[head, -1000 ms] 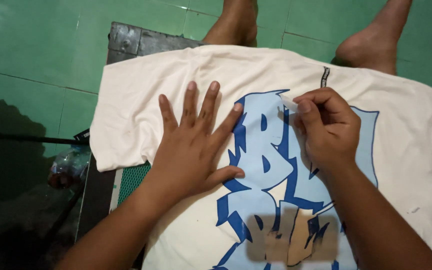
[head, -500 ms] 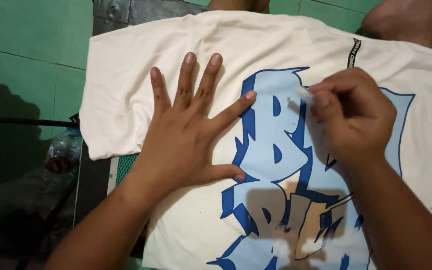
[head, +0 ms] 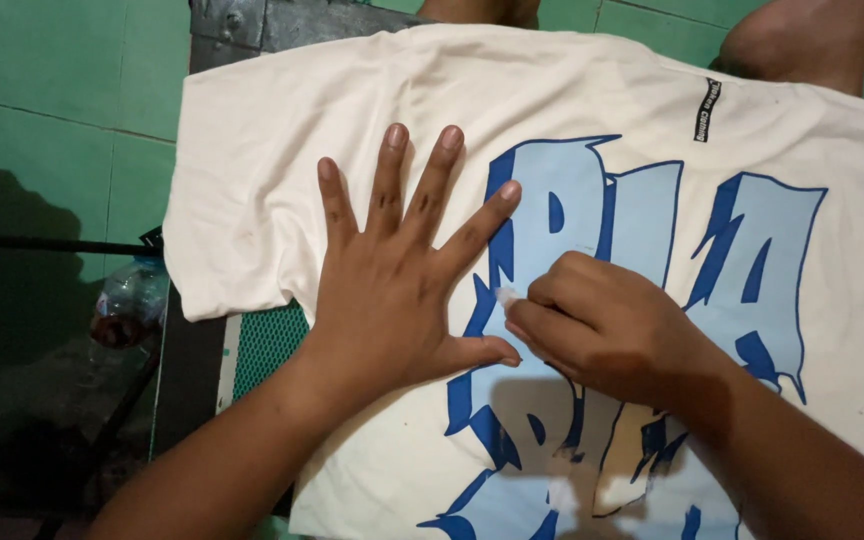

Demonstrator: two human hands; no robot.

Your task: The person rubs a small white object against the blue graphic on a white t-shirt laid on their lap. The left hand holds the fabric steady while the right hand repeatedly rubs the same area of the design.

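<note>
Under my left hand (head: 392, 300) lies the shirt (head: 352, 100), cream cloth with a big blue print (head: 642, 230), spread over a dark board (head: 232, 25) on green tiles (head: 42, 90). The fingers of that hand are splayed wide and pressed flat, the thumb tip resting on the print's edge. Just beside that thumb, my right hand (head: 602, 335) is curled, its fingertips pinched together on a small pale bit (head: 505, 297) that touches the print; I cannot tell what the bit is. Beyond the fingertips, at the far hem, two bare feet (head: 812, 40) of another person stand. Left of my wrist a plastic bottle (head: 127, 305) lies low beside the board. My judgement: if the flat hand eases, the cloth may bunch under the pinching fingers and the print could crease or smear.
</note>
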